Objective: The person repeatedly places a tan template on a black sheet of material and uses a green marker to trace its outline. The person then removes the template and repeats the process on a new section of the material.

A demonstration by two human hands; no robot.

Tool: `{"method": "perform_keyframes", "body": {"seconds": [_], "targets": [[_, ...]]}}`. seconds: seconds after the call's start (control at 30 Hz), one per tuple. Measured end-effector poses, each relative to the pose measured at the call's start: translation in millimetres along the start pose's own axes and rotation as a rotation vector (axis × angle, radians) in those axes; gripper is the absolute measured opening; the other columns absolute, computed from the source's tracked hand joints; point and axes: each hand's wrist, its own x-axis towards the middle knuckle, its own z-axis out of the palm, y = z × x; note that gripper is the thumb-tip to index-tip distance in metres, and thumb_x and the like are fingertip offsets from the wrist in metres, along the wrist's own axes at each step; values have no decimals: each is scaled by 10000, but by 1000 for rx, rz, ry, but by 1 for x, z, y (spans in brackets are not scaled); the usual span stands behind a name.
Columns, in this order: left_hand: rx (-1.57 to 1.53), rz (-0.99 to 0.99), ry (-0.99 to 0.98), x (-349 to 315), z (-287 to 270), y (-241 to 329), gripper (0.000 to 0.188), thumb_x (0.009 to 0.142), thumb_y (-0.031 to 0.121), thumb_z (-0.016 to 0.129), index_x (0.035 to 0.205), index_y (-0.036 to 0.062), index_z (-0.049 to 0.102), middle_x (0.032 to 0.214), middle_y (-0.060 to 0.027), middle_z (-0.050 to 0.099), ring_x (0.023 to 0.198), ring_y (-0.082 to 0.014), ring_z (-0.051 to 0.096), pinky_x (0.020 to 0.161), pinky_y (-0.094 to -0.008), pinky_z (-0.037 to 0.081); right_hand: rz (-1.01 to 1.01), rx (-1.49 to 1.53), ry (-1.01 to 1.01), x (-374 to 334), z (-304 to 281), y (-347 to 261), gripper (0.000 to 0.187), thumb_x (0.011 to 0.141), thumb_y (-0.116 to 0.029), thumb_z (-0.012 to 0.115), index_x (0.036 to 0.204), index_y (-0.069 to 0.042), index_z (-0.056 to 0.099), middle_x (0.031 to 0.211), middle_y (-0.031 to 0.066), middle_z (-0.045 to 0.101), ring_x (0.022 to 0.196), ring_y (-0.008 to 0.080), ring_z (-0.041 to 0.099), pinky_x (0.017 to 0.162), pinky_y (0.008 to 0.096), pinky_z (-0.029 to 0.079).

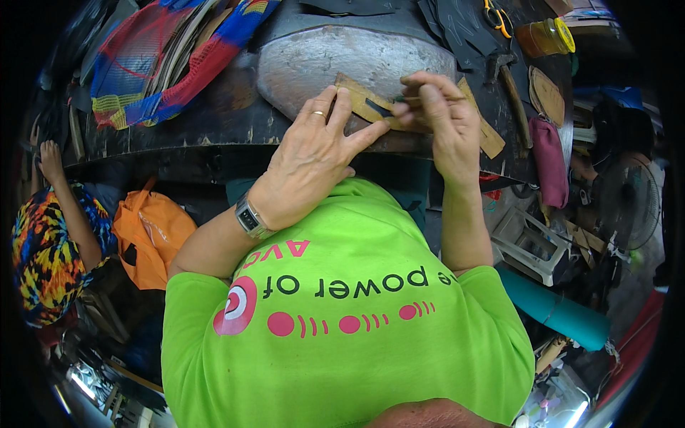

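My left hand [314,153] lies flat with fingers spread, pressing a tan cardboard-like template [360,98] down on a grey stone slab [321,60] at the edge of a dark workbench [178,128]. It wears a ring, with a metal watch on the wrist. My right hand [439,114] is closed on a thin pencil-like tool [421,98] whose tip meets a dark piece [378,108] lying on the template.
Red-blue mesh bags [164,64] lie at the bench's left. A hammer [510,85], a yellow-lidded jar [546,36], scissors [496,18] and a maroon pouch [549,160] sit on the right. Another person in a patterned shirt [46,242] is at the left, beside an orange bag [146,235].
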Motion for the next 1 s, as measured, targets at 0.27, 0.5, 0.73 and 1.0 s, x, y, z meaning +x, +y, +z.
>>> {"method": "perform_keyframes", "body": {"seconds": [0.27, 0.5, 0.73, 1.0], "targets": [[20, 19, 53, 0, 4, -2, 757, 755, 224, 847, 1451, 238, 550, 1357, -199, 508, 1340, -376, 483, 1136, -458, 397, -74, -12, 27, -4, 12, 9, 160, 1052, -2, 575, 1193, 34, 641, 1158, 90, 668, 1020, 172, 720, 883, 309, 633], [42, 22, 83, 0, 8, -2, 684, 805, 193, 787, 1446, 249, 557, 1341, -200, 509, 1327, -377, 491, 1124, -461, 404, -91, -260, 3, -2, 11, 13, 153, 1041, 13, 591, 1179, 28, 654, 1093, 78, 690, 962, 121, 702, 846, 256, 600], [43, 23, 99, 0, 11, -3, 661, 820, 183, 765, 1446, 264, 567, 1335, -196, 508, 1305, -376, 500, 1116, -464, 414, -217, -404, -40, -3, 13, 13, 127, 1023, 44, 604, 1125, 38, 679, 1088, 71, 696, 965, 129, 683, 863, 249, 565], [44, 19, 95, 0, 11, -2, 647, 825, 178, 761, 1442, 271, 590, 1340, -196, 514, 1298, -365, 502, 1120, -453, 407, -435, -587, -162, 1, -5, -4, 215, 850, 84, 695, 1034, -29, 692, 993, 83, 735, 910, 267, 653, 816, 351, 519]]}}
